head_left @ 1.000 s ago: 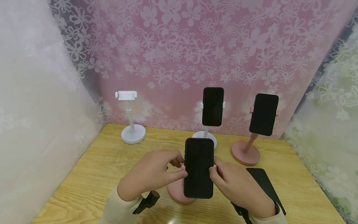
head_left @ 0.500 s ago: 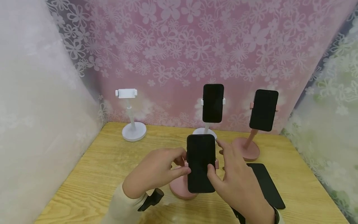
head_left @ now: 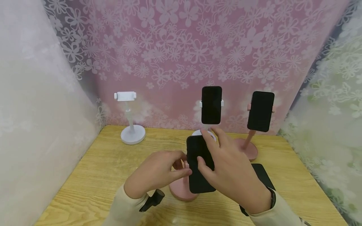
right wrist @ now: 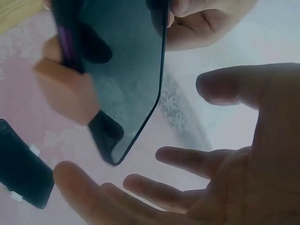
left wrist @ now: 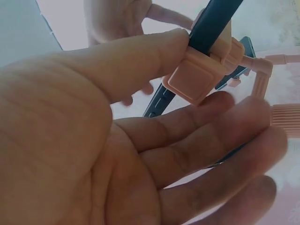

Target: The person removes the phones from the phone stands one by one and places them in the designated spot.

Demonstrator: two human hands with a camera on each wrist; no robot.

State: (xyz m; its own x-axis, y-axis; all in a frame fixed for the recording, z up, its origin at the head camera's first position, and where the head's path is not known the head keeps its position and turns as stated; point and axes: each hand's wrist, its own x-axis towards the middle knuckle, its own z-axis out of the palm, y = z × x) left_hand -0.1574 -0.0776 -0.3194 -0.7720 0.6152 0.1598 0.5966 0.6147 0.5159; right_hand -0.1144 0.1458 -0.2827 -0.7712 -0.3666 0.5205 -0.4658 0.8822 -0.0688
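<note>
Black phone (head_left: 198, 176) sits portrait in clamp (left wrist: 194, 82) of pink stand (head_left: 181, 192) on counter (head_left: 99, 175). Left hand (head_left: 158, 169) pinches clamp; right hand (head_left: 230, 169) has come off its other side, fingers spread before screen, so phone looks seated.

Place: screened-off spot, home or studio unclear
Backdrop: pink floral sheet (head_left: 169, 53)
Sides: pale sheeting (head_left: 42, 103) left and right
Surface: wood-grained desk (head_left: 96, 175) with phone stands (head_left: 133, 135)
</note>
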